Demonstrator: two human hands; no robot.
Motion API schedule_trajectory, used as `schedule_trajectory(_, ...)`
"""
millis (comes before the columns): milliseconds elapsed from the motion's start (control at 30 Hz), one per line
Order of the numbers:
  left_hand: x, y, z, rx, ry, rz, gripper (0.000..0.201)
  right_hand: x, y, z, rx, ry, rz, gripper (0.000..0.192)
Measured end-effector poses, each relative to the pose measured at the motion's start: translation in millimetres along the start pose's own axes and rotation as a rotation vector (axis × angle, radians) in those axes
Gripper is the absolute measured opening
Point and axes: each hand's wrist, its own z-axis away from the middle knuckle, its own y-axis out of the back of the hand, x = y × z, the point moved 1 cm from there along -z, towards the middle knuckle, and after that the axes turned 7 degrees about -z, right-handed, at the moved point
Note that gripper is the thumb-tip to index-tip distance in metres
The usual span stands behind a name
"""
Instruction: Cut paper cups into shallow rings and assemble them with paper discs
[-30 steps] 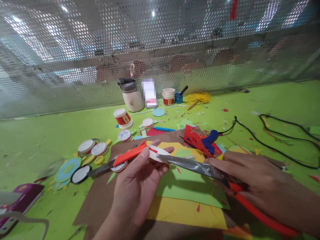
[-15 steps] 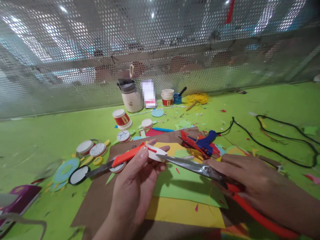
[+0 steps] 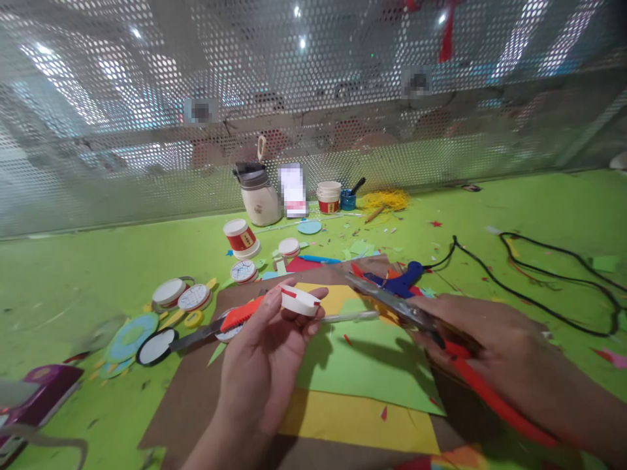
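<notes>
My left hand [image 3: 267, 356] pinches a white paper ring [image 3: 300, 301] with red marks on its side, thumb in front and fingers behind. My right hand [image 3: 490, 352] grips red-handled scissors [image 3: 416, 313], their blades pointing left and up, apart from the ring. Below both hands lie green paper [image 3: 367, 372] and yellow paper [image 3: 362, 424] on a brown sheet [image 3: 196, 391]. An orange utility knife [image 3: 241, 314] lies beside my left hand, its near end partly covered by my thumb. Just past the scissor blades rests a blue glue gun [image 3: 404, 281].
White discs [image 3: 194, 297], a blue paper flower [image 3: 130, 339] and a purple device [image 3: 39, 391] lie on the left. A white jug [image 3: 259, 202], a phone [image 3: 294, 192] and paper cups [image 3: 329, 197] stand by the mesh screen. A black cord [image 3: 539, 313] loops across the right.
The scissors have drawn back to the right, away from the white ring. My left hand has turned the ring slightly, so its side and red marks show more.
</notes>
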Motion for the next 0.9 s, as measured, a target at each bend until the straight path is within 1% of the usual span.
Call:
schedule_trajectory(67, 0, -0.5, 0, 0.001, 0.046, 0.006, 0.021, 4, -1, -3, 0.023, -0.063, 0.018, 0.026)
schedule_trajectory(133, 0, -0.9, 0, -0.003, 0.079, 0.027, 0.021, 10, -2, -6, 0.016, -0.088, 0.14, 0.033)
schedule_trajectory(200, 2, -1.6, 1, -0.014, 0.085, 0.042, 0.022, 16, -4, -9, -0.036, -0.094, 0.287, 0.042)
schedule_trajectory(267, 5, -2.4, 3, -0.035, 0.074, 0.052, 0.021, 19, -7, -10, -0.117, -0.111, 0.349, 0.046)
schedule_trajectory(367, 8, -3.0, 4, -0.051, 0.044, 0.081, 0.02, 15, -12, -11, -0.219, -0.132, 0.33, 0.045)
schedule_trajectory(467, 10, -2.2, 4, -0.041, 0.03, 0.087, 0.021, 7, -19, -11, -0.274, -0.12, 0.293, 0.043)
schedule_trajectory(533, 9, -1.5, 4, -0.051, 0.036, 0.088, 0.023, 3, -24, -10, -0.286, -0.091, 0.263, 0.039)
schedule_trajectory(700, 9, 0.4, 3, -0.134, 0.015, 0.103, 0.036, 4, -35, -10, -0.295, -0.029, 0.204, 0.024)
schedule_trajectory(900, 10, -1.3, 7, -0.116, 0.019, 0.106, 0.033, 4, -36, -13, -0.313, -0.023, 0.164, 0.028)
